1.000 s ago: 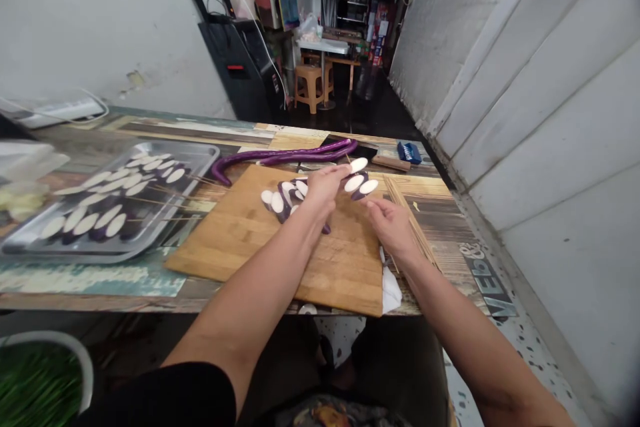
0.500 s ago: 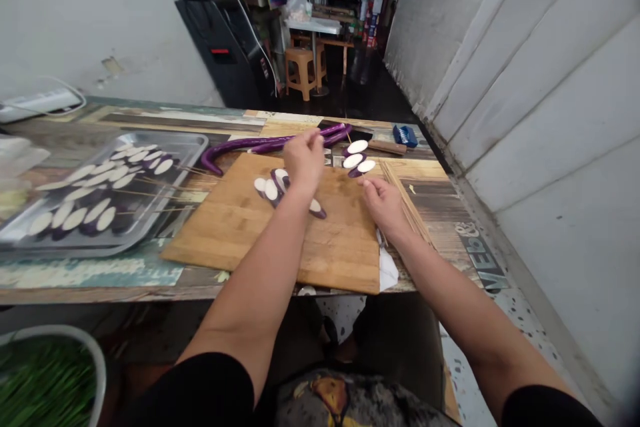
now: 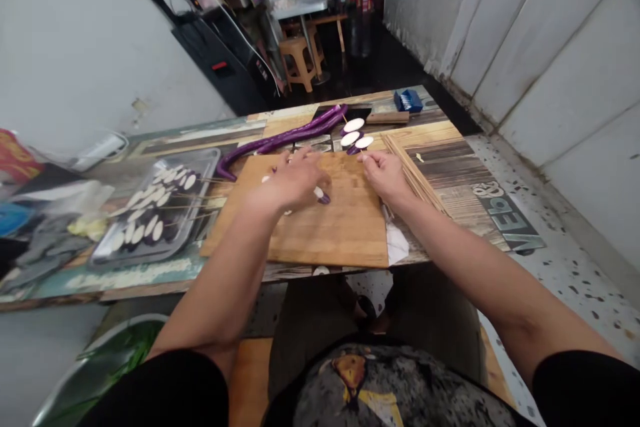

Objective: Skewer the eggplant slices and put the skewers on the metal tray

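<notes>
My left hand (image 3: pixel 295 180) lies palm down on the wooden cutting board (image 3: pixel 320 233), fingers curled over a small pile of cut eggplant slices. One purple-skinned slice (image 3: pixel 321 195) shows at its fingertips. My right hand (image 3: pixel 386 175) rests at the board's far right corner, fingers pinched on a thin skewer. That skewer carries three white eggplant slices (image 3: pixel 353 135) and points away from me. The skewer's stick is barely visible.
Two long whole eggplants (image 3: pixel 290 137) lie behind the board. At left, a metal tray (image 3: pixel 150 255) holds several skewered slices. A bundle of bamboo skewers (image 3: pixel 415 173) lies right of my right hand. A knife handle (image 3: pixel 387 117) and a blue box (image 3: pixel 407 100) sit beyond. A bowl of greens (image 3: pixel 100 367) is low left.
My left hand let go near the skewered slices, reached toward the whole eggplants, then came back down onto the pile. The camera tilted down and left.
</notes>
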`<state>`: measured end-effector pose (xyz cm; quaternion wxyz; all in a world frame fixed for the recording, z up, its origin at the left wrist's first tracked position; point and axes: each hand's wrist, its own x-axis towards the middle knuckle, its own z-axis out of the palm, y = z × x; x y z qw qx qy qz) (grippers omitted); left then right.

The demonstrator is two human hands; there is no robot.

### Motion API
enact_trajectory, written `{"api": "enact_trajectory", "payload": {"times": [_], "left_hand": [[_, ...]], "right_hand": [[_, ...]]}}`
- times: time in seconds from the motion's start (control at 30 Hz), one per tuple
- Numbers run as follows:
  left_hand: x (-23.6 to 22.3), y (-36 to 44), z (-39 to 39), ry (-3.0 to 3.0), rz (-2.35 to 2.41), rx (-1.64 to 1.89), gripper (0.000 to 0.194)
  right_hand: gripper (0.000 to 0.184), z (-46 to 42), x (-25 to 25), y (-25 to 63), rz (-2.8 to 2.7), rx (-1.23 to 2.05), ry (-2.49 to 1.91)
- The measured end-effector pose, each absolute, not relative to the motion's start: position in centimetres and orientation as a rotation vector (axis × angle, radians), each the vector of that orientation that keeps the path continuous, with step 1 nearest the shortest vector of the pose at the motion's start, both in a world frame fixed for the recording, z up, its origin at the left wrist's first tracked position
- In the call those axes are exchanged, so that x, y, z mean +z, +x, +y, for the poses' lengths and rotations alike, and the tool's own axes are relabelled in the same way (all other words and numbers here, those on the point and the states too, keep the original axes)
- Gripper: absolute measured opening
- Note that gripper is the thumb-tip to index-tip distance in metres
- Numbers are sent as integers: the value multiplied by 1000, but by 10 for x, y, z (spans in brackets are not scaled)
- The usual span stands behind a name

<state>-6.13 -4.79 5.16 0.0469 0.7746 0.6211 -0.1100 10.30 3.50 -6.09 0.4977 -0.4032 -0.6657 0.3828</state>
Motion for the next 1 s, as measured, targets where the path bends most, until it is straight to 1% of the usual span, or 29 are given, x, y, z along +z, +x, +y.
{"api": "enact_trajectory", "payload": {"times": [0.07, 0.17, 0.27, 0.33, 0.4, 0.5, 0.57, 0.63, 0.73, 0.9, 1.0], "left_hand": [[50, -57, -52, 2413, 1921, -380, 24], [49, -60, -55, 2512, 1869, -335, 17], [49, -68, -46, 2492, 1797, -121, 5], [45, -70, -35, 2357, 1839, 209, 5], [38, -67, -21, 2124, 1855, 649, 8], [26, -56, 3, 1603, 1749, 1299, 11], [21, -50, 18, 1176, 1614, 1568, 11], [18, -49, 30, 804, 1417, 1664, 10], [12, -53, 42, 483, 1149, 1695, 11], [1, -57, 50, 326, 943, 1709, 19], [0, -57, 50, 230, 894, 1714, 20]], "right_hand": [[21, 34, -60, 102, -1564, 910, -968], [19, 33, -59, 101, -1544, 895, -950], [20, 33, -60, 99, -1537, 888, -947], [20, 34, -60, 99, -1527, 890, -966], [20, 33, -59, 99, -1516, 897, -981], [22, 31, -56, 102, -1488, 901, -969], [24, 28, -53, 105, -1476, 889, -938], [25, 24, -50, 107, -1490, 868, -892], [24, 17, -46, 109, -1572, 826, -838], [22, 9, -41, 109, -1710, 777, -878], [22, 5, -39, 109, -1754, 771, -901]]}}
